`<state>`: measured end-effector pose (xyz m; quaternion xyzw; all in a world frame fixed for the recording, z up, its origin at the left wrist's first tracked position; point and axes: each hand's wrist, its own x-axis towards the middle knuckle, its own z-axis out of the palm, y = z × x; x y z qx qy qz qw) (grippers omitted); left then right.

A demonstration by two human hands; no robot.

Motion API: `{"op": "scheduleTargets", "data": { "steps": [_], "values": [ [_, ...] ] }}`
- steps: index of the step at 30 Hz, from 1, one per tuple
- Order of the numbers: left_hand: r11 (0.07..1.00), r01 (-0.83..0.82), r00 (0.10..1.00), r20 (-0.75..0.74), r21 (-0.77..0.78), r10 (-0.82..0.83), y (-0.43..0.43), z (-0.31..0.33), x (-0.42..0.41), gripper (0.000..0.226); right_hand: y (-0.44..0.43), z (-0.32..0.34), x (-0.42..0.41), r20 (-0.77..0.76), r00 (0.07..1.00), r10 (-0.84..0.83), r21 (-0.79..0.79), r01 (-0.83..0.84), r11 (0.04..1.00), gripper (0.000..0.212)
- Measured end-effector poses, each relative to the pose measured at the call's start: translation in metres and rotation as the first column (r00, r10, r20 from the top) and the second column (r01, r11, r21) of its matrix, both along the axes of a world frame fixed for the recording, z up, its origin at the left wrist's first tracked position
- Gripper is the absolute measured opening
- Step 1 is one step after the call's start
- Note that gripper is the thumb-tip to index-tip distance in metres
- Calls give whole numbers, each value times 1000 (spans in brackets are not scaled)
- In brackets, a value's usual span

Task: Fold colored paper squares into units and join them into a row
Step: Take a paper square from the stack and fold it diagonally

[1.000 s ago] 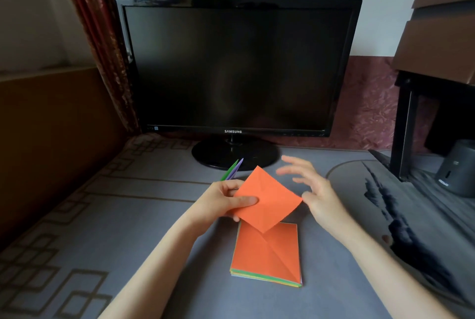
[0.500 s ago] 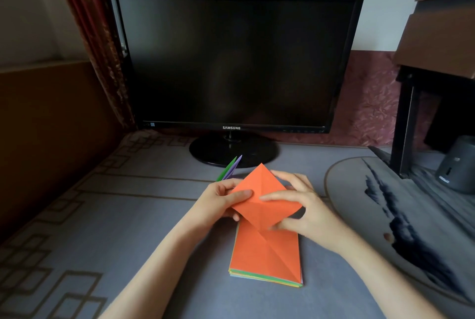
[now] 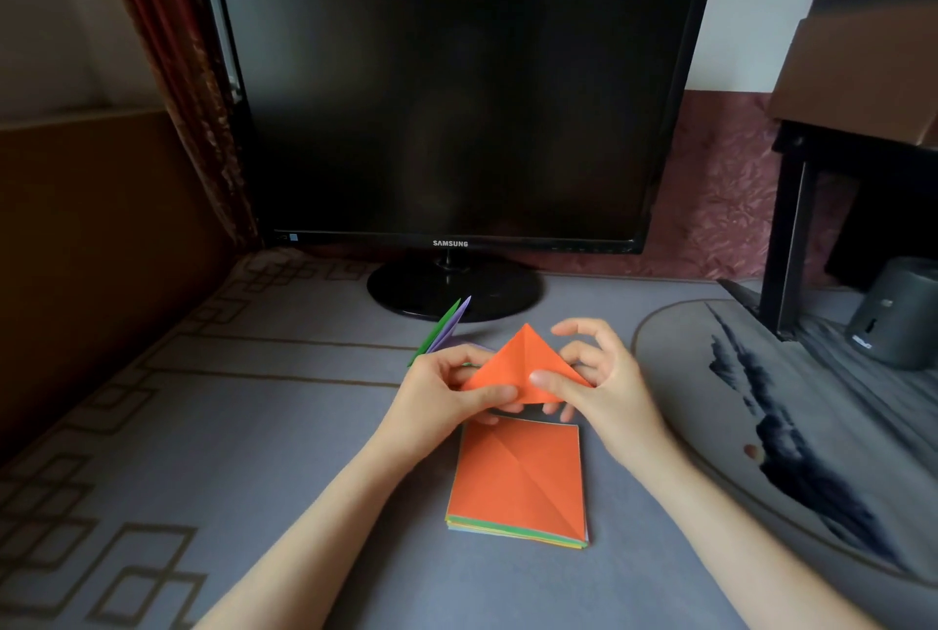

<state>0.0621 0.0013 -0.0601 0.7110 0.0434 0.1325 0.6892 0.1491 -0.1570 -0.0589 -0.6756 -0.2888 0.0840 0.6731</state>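
Grey patterned desk mat [image 3: 254, 426], black flat monitor [image 3: 446, 111] at its back; my left hand [image 3: 446, 396] and right hand [image 3: 604, 385] both pinch an orange paper sheet folded to a triangle [image 3: 517, 365], raised off the mat; stack of coloured paper squares [image 3: 517, 477], orange uppermost, just beneath; green and purple folded paper units [image 3: 446, 324] behind my left hand.

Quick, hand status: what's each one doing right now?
Left hand: pinching the folded orange paper near its left corner.
Right hand: pinching the same paper on its right side.

Open mat [image 3: 254, 426] left — monitor base [image 3: 454, 291] and paper stack [image 3: 517, 482] block centre.
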Motion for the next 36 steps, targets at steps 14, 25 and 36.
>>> {"op": "scheduleTargets", "data": {
  "steps": [14, 25, 36],
  "values": [
    [998, -38, 997, 68, 55, 34, -1, -4, 1, 13, -4, 7, -3, -103, 992, 73, -205, -93, 974, 19],
    [990, -68, 994, 95, 122, 57, -3, -2, 0, 28, -3, 9, -5, 10, 998, 67, -175, -65, 983, 21],
    [996, 87, 996, 40, -16, -86, 10, 2, 0, 36, -18, 16, 8, -28, 977, 212, -202, -213, 956, 18]
  ]
}}
